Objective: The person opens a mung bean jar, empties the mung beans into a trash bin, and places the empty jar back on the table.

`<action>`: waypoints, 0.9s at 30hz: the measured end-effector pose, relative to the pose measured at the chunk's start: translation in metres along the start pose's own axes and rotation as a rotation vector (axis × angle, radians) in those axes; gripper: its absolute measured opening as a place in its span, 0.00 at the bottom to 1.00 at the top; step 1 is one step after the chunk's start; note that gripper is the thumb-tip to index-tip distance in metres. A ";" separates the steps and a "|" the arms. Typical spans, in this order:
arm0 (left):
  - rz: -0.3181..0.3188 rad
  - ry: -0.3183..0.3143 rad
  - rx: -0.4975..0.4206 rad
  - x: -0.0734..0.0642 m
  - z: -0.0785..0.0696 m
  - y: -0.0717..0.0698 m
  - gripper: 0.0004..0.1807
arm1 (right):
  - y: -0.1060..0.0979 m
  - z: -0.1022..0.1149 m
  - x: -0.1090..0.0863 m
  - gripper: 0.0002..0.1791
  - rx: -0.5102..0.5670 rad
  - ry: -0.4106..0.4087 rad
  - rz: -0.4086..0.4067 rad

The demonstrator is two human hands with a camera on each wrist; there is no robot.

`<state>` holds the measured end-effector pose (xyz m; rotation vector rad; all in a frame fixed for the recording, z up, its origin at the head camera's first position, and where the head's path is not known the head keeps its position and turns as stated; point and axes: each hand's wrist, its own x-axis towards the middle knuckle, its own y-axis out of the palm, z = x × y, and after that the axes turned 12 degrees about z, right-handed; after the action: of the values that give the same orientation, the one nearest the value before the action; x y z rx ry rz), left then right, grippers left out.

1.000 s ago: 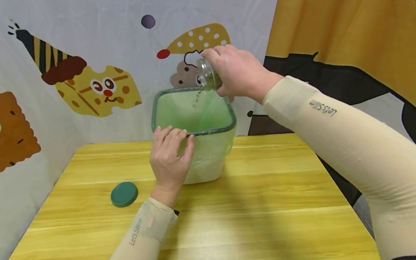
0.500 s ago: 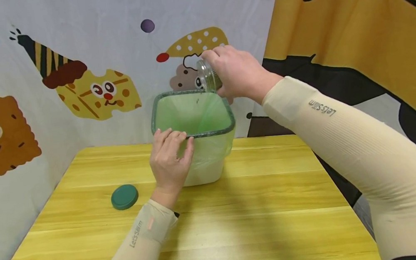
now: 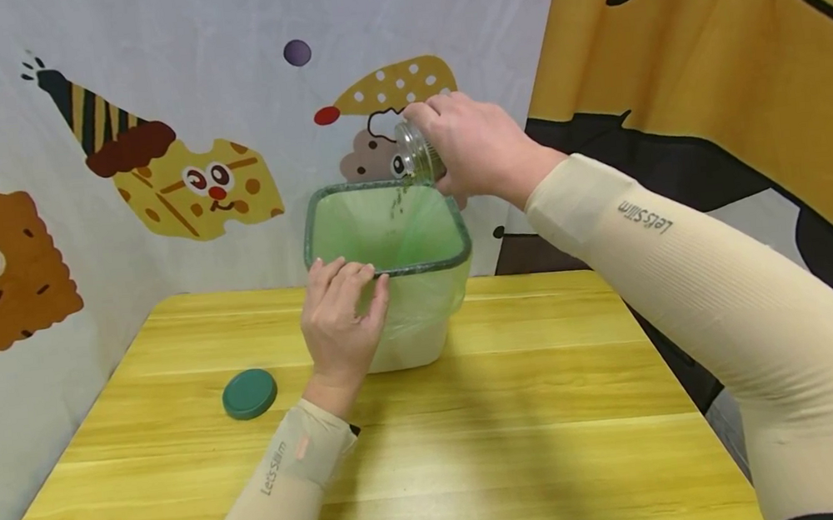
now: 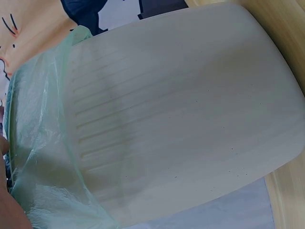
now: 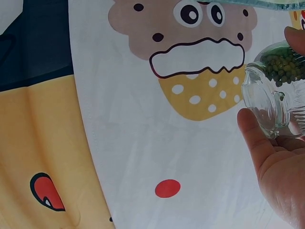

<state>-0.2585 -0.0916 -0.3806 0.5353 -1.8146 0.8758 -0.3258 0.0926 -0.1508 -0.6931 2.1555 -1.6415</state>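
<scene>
My right hand (image 3: pixel 476 141) grips a clear glass jar (image 3: pixel 417 153), tilted mouth-down to the left above a white trash can (image 3: pixel 406 351). Small green beans (image 5: pixel 285 67) that look like mung beans lie inside the jar in the right wrist view. A thin stream of falling beans (image 3: pixel 397 202) drops from its mouth into the can. The can is lined with a translucent green bag (image 3: pixel 424 299), folded over the dark rim. With fingers over the near left of that rim and thumb against it, my left hand (image 3: pixel 339 318) holds the can.
A round dark green lid (image 3: pixel 249 393) lies on the wooden table (image 3: pixel 524 442), left of the can. Behind the table hangs a white cloth (image 3: pixel 217 61) with cartoon prints, and a yellow curtain (image 3: pixel 668 60) is at the right.
Beans keep falling from the jar; the stream thinned half a second ago and is thicker now. Both hands stay nearly in place, and the head view has tipped slightly upward.
</scene>
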 end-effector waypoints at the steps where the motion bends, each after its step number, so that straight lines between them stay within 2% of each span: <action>1: 0.000 0.001 0.001 0.000 0.000 0.000 0.08 | 0.000 0.000 0.000 0.50 0.000 -0.001 -0.001; 27: -0.005 -0.004 -0.009 -0.001 0.000 0.001 0.07 | 0.000 0.000 0.001 0.51 -0.010 0.006 0.000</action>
<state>-0.2586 -0.0910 -0.3817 0.5360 -1.8199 0.8635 -0.3266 0.0923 -0.1510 -0.6925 2.1693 -1.6356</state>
